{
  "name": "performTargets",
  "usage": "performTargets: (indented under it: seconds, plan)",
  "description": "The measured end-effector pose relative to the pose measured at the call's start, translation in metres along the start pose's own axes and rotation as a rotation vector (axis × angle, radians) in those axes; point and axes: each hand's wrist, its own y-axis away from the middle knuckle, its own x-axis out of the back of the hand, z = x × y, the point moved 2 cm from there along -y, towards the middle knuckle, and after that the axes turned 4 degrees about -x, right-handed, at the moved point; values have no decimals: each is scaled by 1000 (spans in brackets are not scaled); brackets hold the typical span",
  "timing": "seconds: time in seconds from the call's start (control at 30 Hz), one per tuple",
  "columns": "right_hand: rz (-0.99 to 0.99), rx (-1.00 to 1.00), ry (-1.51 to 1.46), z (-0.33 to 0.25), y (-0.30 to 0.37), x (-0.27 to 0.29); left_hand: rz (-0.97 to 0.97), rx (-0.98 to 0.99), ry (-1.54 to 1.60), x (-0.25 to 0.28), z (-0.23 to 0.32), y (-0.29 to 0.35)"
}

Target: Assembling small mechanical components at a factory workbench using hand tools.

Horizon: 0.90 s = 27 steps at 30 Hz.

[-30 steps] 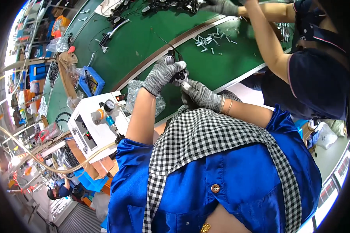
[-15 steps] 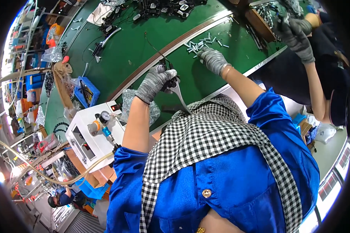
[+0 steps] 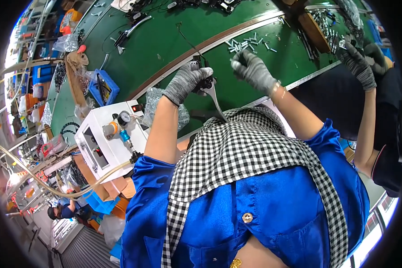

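Note:
My left hand (image 3: pixel 185 82), in a grey knit glove, is closed round the black body of a brake lever. The curved silver blade of the brake lever (image 3: pixel 215 99) points down toward my apron, and a thin black cable rises from its body. My right hand (image 3: pixel 254 71), gloved alike, is above the green bench, closed with thumb and fingers together; what they hold, if anything, is too small to make out. Just beyond its fingertips lies a loose pile of silver screws (image 3: pixel 243 44).
A white box with a pressure gauge (image 3: pixel 109 136) stands left of my left arm, beside a clear plastic bag (image 3: pixel 158 105). A blue tray (image 3: pixel 103 87) lies farther left. More brake levers (image 3: pixel 201 3) lie at the back. At right, a co-worker's gloved hand (image 3: pixel 357 67) is near a parts box (image 3: pixel 315 33).
My right hand has drawn back from the screw pile toward me, its fingers now curled together. My left hand keeps its hold on the brake lever. The co-worker's hands have moved lower.

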Motion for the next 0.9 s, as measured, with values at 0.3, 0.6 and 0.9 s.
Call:
performTargets:
  seconds: [0.3,0.6,0.9]
  plan:
    - [-49,234,170,-59,74,-28,4,-18,-62,-9,5,-6]
    - [44,435,440,-75,72,-42,17,-37,-175,-4,-1,-12]
    - [0,179,220,-63,69,-53,46,-37,-237,-7,2,-5]
